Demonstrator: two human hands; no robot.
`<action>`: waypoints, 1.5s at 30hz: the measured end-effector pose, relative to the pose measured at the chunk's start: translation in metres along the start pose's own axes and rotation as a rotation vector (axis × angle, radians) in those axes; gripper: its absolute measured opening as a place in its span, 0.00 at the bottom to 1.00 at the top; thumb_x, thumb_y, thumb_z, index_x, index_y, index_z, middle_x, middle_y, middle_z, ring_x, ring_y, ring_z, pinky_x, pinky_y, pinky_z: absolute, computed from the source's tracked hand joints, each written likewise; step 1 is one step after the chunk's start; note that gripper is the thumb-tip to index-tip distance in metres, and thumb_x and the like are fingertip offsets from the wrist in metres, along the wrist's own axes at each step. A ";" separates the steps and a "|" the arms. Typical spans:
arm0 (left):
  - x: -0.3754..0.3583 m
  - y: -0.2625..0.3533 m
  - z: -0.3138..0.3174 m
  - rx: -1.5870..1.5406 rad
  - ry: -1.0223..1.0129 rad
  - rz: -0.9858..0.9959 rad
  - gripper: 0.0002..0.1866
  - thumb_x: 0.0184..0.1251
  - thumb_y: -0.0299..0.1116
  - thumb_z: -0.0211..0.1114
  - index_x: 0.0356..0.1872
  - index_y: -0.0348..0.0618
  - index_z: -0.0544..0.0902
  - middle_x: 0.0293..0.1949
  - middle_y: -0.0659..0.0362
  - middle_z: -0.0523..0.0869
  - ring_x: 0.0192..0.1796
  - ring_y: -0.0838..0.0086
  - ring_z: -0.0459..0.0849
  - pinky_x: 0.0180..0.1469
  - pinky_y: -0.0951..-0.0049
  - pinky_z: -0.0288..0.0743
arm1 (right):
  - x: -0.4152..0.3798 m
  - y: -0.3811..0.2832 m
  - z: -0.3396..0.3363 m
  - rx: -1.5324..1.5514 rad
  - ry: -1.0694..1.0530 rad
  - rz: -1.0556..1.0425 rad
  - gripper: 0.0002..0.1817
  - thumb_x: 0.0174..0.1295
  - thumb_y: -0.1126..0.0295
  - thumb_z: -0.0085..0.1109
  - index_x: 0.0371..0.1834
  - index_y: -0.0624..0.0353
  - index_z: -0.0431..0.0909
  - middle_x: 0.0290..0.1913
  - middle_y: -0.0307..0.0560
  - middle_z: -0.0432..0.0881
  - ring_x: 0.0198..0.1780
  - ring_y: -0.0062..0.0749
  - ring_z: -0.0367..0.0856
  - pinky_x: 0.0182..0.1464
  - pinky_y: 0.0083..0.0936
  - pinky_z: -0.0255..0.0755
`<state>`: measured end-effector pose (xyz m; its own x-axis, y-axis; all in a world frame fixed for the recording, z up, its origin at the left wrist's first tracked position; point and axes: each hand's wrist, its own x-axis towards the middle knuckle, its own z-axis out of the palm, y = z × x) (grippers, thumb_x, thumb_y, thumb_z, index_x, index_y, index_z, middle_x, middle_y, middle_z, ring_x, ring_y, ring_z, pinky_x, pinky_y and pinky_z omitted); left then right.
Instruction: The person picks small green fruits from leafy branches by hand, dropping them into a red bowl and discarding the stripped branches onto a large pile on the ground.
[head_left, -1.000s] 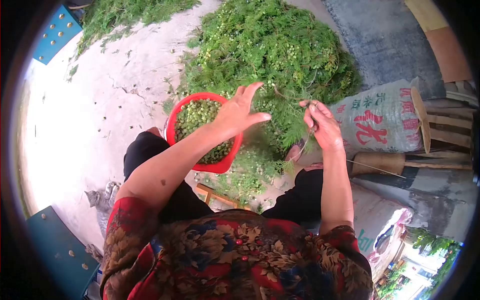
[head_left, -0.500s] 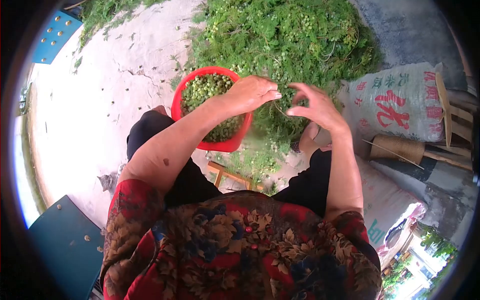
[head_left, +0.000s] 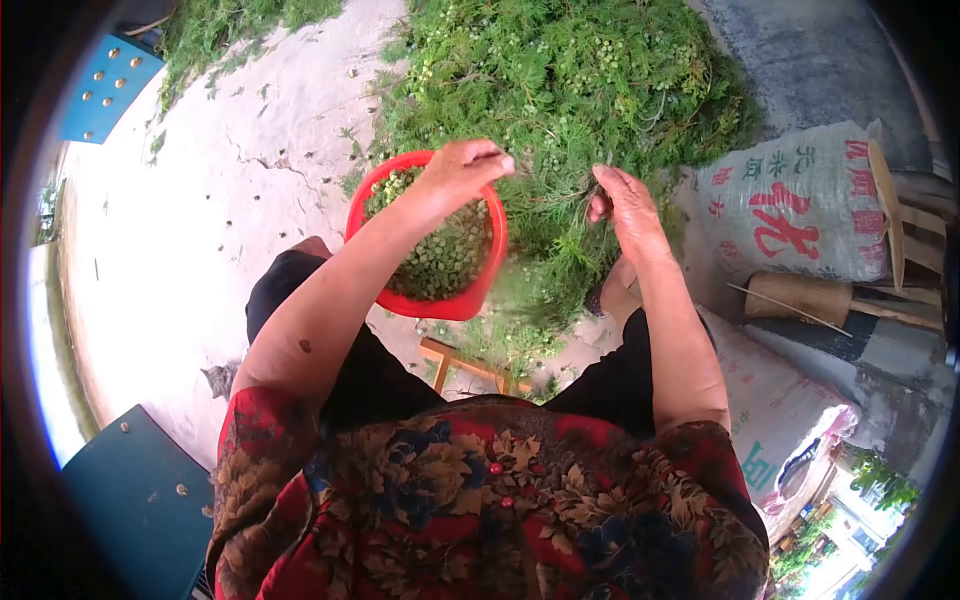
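Note:
My left hand (head_left: 466,171) is over the upper right rim of a red basin (head_left: 357,208), its fingers pressed together; what they hold, if anything, is too small to make out. Small green cones or berries (head_left: 440,262) fill much of the basin. To the right, my right hand (head_left: 625,208) pinches a feathery green sprig (head_left: 562,203) at its stem. Beyond both hands spreads a large heap of green branches (head_left: 560,75) dotted with pale berries.
A stuffed white sack with red lettering (head_left: 738,205) lies at the right, near a brown roll (head_left: 792,298). A wooden frame piece (head_left: 470,368) is between my knees. Blue studded panels (head_left: 110,85) stand at the left, and a grey cat (head_left: 221,380) is beside my leg.
My hands have moved apart, the left one back toward the basin. My right hand, whose fingers were spread, has closed on a green sprig.

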<state>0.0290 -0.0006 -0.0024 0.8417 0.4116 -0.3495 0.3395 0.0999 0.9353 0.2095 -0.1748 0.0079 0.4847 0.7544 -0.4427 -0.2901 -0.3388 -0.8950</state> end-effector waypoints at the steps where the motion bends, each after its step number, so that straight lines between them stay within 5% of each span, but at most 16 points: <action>1: -0.005 0.000 0.001 -0.006 -0.016 -0.039 0.15 0.68 0.42 0.55 0.44 0.41 0.79 0.39 0.62 0.81 0.42 0.82 0.78 0.40 0.80 0.72 | 0.000 0.000 0.000 0.036 0.010 0.007 0.15 0.62 0.56 0.58 0.37 0.58 0.74 0.19 0.35 0.70 0.22 0.20 0.69 0.30 0.20 0.64; 6: -0.017 0.003 0.022 -0.231 -0.180 0.078 0.19 0.58 0.35 0.68 0.48 0.40 0.76 0.39 0.62 0.81 0.37 0.82 0.78 0.39 0.82 0.72 | 0.001 -0.005 0.008 0.141 0.013 0.008 0.13 0.61 0.60 0.60 0.36 0.59 0.73 0.23 0.35 0.69 0.23 0.21 0.68 0.29 0.21 0.65; 12: -0.011 0.000 0.022 0.194 -0.206 0.011 0.19 0.59 0.36 0.67 0.50 0.42 0.76 0.30 0.65 0.80 0.29 0.85 0.76 0.28 0.82 0.71 | 0.006 -0.002 0.016 0.100 0.020 -0.002 0.13 0.63 0.59 0.57 0.34 0.59 0.74 0.21 0.35 0.71 0.22 0.21 0.68 0.29 0.20 0.65; 18: -0.017 -0.003 0.034 0.041 -0.139 0.113 0.21 0.61 0.40 0.66 0.51 0.42 0.76 0.33 0.63 0.81 0.31 0.83 0.76 0.29 0.80 0.71 | 0.006 0.001 0.023 0.109 -0.031 -0.009 0.13 0.65 0.60 0.54 0.31 0.59 0.74 0.20 0.38 0.74 0.21 0.21 0.70 0.30 0.20 0.66; 21: -0.016 -0.007 0.038 -0.039 -0.026 0.145 0.19 0.58 0.41 0.68 0.44 0.38 0.79 0.27 0.60 0.80 0.30 0.78 0.77 0.38 0.72 0.72 | 0.004 0.003 0.029 0.093 -0.068 -0.005 0.13 0.65 0.61 0.54 0.31 0.59 0.75 0.20 0.39 0.75 0.22 0.22 0.70 0.28 0.19 0.66; 24: -0.005 -0.021 0.034 0.112 -0.080 0.261 0.19 0.58 0.45 0.67 0.38 0.37 0.81 0.24 0.58 0.80 0.28 0.73 0.78 0.36 0.70 0.72 | 0.002 0.002 0.030 0.043 -0.047 -0.015 0.12 0.64 0.61 0.55 0.33 0.59 0.75 0.20 0.38 0.73 0.22 0.21 0.69 0.29 0.19 0.65; 29: -0.012 0.004 0.027 0.401 -0.179 0.022 0.24 0.61 0.53 0.59 0.29 0.36 0.81 0.23 0.50 0.81 0.28 0.64 0.81 0.36 0.66 0.73 | 0.006 0.014 0.028 -0.086 0.076 -0.031 0.12 0.65 0.62 0.53 0.32 0.61 0.75 0.19 0.38 0.73 0.19 0.21 0.68 0.26 0.20 0.64; 33: -0.016 0.002 0.018 0.555 -0.289 -0.129 0.22 0.62 0.51 0.56 0.27 0.39 0.83 0.25 0.49 0.82 0.31 0.60 0.83 0.40 0.61 0.74 | 0.027 0.012 -0.001 -0.078 0.399 -0.033 0.11 0.64 0.62 0.53 0.28 0.56 0.73 0.16 0.36 0.70 0.17 0.23 0.66 0.23 0.19 0.61; 36: -0.025 -0.010 0.004 0.895 -0.139 -0.009 0.09 0.61 0.38 0.60 0.32 0.45 0.83 0.26 0.57 0.83 0.34 0.65 0.83 0.39 0.64 0.74 | 0.039 0.003 -0.046 0.392 0.497 0.086 0.08 0.66 0.65 0.48 0.29 0.50 0.69 0.17 0.32 0.67 0.19 0.23 0.65 0.27 0.26 0.65; 38: -0.028 -0.043 -0.007 1.192 0.223 0.434 0.08 0.60 0.36 0.60 0.37 0.46 0.83 0.30 0.56 0.84 0.37 0.62 0.83 0.43 0.62 0.74 | 0.040 0.006 -0.049 0.599 0.527 0.131 0.07 0.68 0.66 0.45 0.30 0.47 0.68 0.19 0.31 0.66 0.21 0.22 0.65 0.30 0.31 0.68; 40: -0.034 -0.040 -0.009 1.284 0.338 0.531 0.13 0.60 0.33 0.60 0.45 0.46 0.80 0.40 0.55 0.83 0.45 0.56 0.81 0.51 0.63 0.73 | 0.043 0.013 -0.046 0.643 0.476 0.170 0.07 0.69 0.67 0.43 0.31 0.46 0.68 0.21 0.29 0.66 0.23 0.21 0.66 0.33 0.36 0.69; 45: -0.021 -0.007 0.007 0.373 -0.087 0.126 0.12 0.64 0.36 0.60 0.44 0.42 0.80 0.46 0.57 0.82 0.50 0.66 0.80 0.54 0.70 0.71 | 0.031 0.000 -0.008 0.634 0.440 0.239 0.09 0.70 0.67 0.40 0.32 0.46 0.69 0.22 0.28 0.67 0.23 0.21 0.66 0.36 0.37 0.72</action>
<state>0.0118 -0.0162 -0.0020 0.9136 0.3196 -0.2515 0.3467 -0.2886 0.8925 0.2309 -0.1561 -0.0066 0.5925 0.3666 -0.7174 -0.7759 0.0203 -0.6305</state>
